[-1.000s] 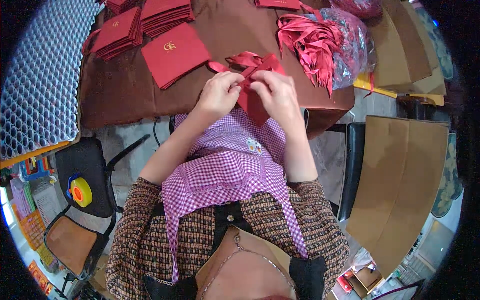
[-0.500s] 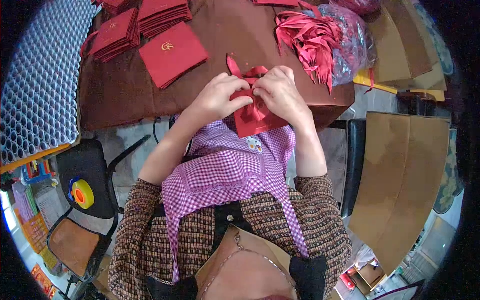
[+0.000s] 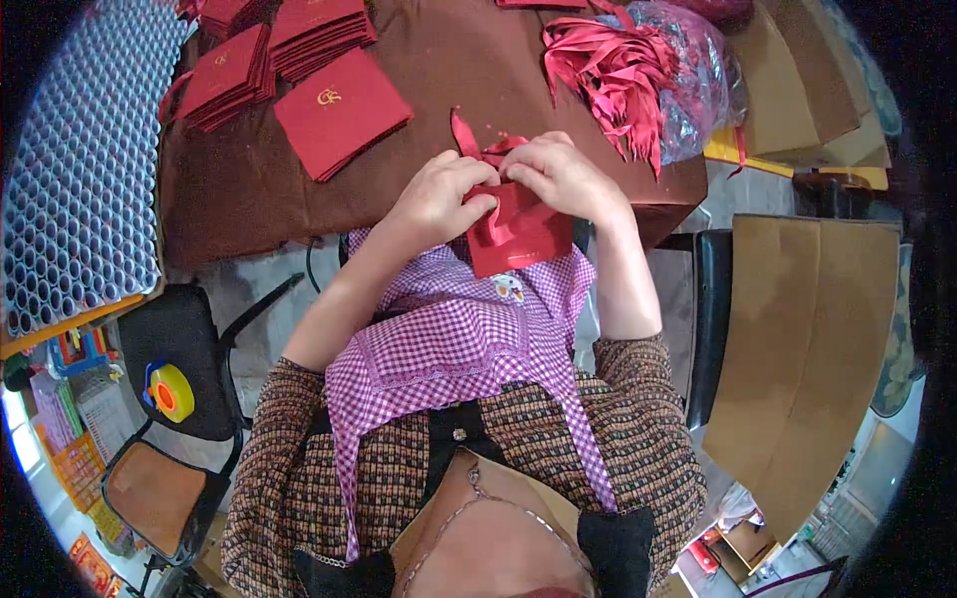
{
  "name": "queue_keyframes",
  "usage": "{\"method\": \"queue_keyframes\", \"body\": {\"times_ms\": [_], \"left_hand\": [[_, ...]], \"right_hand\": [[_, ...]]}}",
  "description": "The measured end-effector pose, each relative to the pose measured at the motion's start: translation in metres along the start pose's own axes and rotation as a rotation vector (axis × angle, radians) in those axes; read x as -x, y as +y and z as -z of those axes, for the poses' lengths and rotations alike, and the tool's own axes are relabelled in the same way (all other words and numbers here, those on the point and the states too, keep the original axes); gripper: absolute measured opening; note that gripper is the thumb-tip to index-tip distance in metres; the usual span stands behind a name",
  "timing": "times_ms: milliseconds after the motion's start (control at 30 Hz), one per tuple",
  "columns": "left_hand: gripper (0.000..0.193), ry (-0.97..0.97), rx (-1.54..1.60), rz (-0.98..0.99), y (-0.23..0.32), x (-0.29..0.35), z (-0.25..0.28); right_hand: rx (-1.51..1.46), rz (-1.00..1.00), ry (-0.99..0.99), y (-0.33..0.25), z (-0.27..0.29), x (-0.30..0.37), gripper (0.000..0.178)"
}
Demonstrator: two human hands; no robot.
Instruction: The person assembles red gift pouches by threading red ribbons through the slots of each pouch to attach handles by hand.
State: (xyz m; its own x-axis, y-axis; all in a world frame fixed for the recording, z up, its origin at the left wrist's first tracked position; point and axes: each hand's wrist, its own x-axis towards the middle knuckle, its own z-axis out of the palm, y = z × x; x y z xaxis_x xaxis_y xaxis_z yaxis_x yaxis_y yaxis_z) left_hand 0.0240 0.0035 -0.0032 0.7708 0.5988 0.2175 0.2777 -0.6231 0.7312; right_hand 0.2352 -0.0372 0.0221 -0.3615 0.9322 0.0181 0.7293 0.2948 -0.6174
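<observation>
At the table's front edge I hold a small flat red paper gift bag [image 3: 543, 247], tilted over my lap. My left hand [image 3: 446, 194] is closed on its upper left edge, with the thumb across the front. My right hand [image 3: 560, 171] pinches at the upper right edge, its fingertips partly hidden behind the bag and ribbon. A red ribbon [image 3: 495, 227] loops down over the bag's front. Its loose end [image 3: 462, 130] sticks up beyond my left fingers on the brown tablecloth [image 3: 269, 199].
Back left, stacks of flat red bags [image 3: 227, 78] with gold emblems lie beside a nearer small pile [image 3: 344, 112]. A bundle of red ribbons [image 3: 613, 80] spills from clear plastic [image 3: 688, 80] at back right. Cardboard [image 3: 797, 349] stands right; a chair [image 3: 179, 369] holds yellow tape [image 3: 171, 392].
My right hand has shifted slightly right and up, and the ribbon on the bag's front has changed from a bunched shape to a drooping loop. My left hand stays on the bag.
</observation>
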Motion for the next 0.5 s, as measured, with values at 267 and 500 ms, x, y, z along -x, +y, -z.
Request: {"method": "queue_keyframes", "body": {"times_ms": [267,500], "left_hand": [[0.021,0.051,-0.009,-0.077,0.012,0.004,-0.001],[0.02,-0.037,-0.056,-0.105,0.025,0.004,0.0]], "right_hand": [[-0.258,-0.043,-0.492,0.013,0.027,-0.023,0.023],[-0.322,-0.07,-0.705,0.004,0.02,-0.032,0.022]]}}
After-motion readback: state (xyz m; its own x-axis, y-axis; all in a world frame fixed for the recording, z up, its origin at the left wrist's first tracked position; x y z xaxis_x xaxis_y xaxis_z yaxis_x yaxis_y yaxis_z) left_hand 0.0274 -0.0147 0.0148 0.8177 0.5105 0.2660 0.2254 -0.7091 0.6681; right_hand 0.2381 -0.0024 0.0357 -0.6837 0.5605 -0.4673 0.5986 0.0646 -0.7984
